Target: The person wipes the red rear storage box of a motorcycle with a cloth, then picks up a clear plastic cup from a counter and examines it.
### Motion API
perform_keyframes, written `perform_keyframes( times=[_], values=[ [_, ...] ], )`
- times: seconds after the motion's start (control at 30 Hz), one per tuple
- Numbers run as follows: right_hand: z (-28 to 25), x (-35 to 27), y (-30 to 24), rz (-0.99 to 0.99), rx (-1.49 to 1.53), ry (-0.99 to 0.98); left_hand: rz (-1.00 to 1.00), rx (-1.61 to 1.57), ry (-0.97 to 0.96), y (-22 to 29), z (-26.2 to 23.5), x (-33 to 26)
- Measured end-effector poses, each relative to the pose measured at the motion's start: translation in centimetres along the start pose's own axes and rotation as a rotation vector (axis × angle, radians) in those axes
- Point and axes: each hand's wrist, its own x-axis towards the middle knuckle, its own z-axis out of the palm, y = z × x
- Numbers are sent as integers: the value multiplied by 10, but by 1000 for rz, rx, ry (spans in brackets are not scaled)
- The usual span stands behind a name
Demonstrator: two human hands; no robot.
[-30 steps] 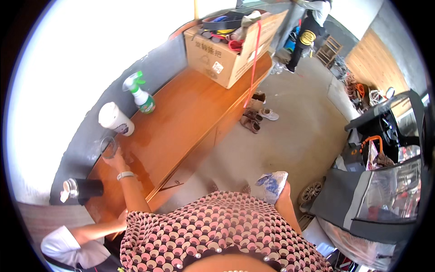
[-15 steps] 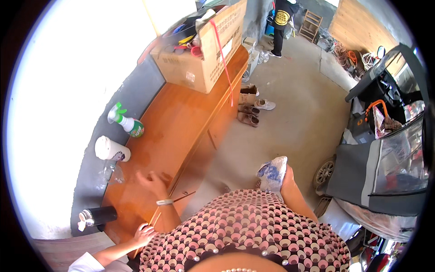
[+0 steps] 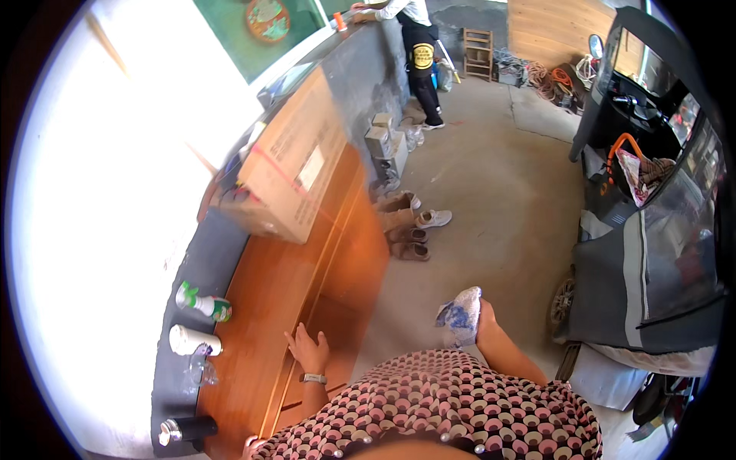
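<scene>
My left hand [image 3: 309, 351], a band round its wrist, is open with its fingers spread, at the front edge of a long brown wooden table [image 3: 264, 307]; I cannot tell whether it touches the wood. On my right, away from the table, my right hand [image 3: 487, 320] is closed on a crumpled white and blue rag [image 3: 461, 318]. Along the table's wall side are a green and white spray bottle [image 3: 205, 303], a white lidded cup [image 3: 193, 340], a clear plastic piece [image 3: 201, 372] and a black flask [image 3: 188, 430].
A large cardboard box [image 3: 295, 172] stands on the table's far end. Another person's hand [image 3: 251, 446] shows at the table's near end. Shoes [image 3: 410, 238] and grey blocks [image 3: 389, 149] lie beyond. A person [image 3: 420, 65] stands farther back. A covered vehicle [image 3: 606, 284] fills the right side.
My view has swung, so the table and its things appear lower. My left hand has moved from over the tabletop to its front edge. My right hand still holds the rag.
</scene>
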Motion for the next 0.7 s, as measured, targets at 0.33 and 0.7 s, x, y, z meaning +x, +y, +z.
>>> perform_keyframes(
  times=[0.33,0.7],
  values=[
    [-81,-41,-69,-311,285,49,470,-632,-380,158,47,25],
    [-140,-106,-11,-762,429,37,1280,-522,-902,297,57,18]
  ],
)
